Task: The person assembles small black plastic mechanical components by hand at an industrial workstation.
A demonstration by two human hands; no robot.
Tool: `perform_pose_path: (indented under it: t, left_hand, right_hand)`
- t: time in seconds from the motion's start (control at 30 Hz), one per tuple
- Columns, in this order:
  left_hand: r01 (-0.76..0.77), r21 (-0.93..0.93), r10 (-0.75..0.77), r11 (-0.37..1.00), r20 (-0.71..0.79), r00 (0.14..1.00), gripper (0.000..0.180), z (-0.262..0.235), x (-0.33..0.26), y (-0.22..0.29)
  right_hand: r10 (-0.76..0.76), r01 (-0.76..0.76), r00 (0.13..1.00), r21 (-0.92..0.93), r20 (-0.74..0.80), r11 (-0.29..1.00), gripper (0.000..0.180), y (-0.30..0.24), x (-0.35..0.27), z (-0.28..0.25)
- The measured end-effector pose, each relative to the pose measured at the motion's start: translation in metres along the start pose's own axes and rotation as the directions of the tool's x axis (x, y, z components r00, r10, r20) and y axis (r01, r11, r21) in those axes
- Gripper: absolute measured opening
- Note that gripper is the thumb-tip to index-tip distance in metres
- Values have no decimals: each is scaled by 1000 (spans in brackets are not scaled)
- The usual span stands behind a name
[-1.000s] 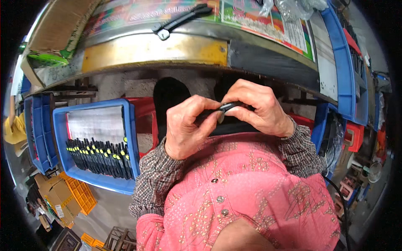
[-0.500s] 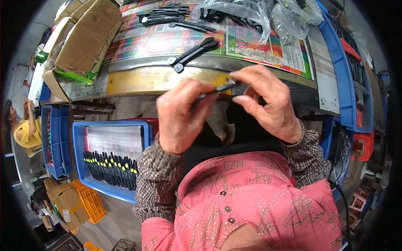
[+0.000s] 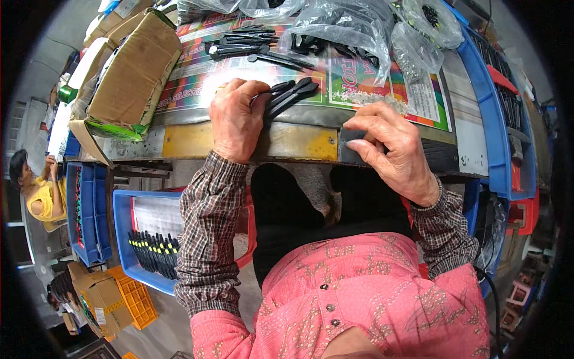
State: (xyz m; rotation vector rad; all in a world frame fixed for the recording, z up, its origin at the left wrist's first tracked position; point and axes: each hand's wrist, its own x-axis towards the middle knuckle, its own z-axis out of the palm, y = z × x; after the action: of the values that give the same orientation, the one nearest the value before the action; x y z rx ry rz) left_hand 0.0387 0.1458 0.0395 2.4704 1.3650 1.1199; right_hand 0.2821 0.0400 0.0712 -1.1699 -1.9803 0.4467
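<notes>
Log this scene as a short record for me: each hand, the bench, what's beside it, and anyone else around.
Left hand: pinching a slim black plastic piece at the near edge of the metal-edged workbench
Right hand: thumb and fingertips apart, nothing visible between them
On bench: more slim black pieces, clear plastic bags, brown cardboard box
Lower left: blue plastic bin holding yellow-dotted black pieces
Others: co-worker in a yellow top, far left
</notes>
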Motion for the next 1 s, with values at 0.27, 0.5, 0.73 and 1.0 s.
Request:
perform_pose_path:
  t: [0.27,0.5,0.73,1.0]
  left_hand:
    - [-82,51,77,995,97,992,15,-1,34,-14]
    - [-205,103,186,973,171,968,22,20,59,-23]
    - [-242,226,182,944,257,949,16,23,61,-22]
    - [-287,214,243,934,209,947,11,23,56,-28]
  right_hand:
    - [29,-29,996,-6,88,1000,21,3,14,-11]
    - [-44,74,992,-280,114,957,17,21,46,-29]
    - [-15,103,985,-520,170,848,14,68,86,-34]
    - [1,91,991,-662,137,744,15,103,110,-17]
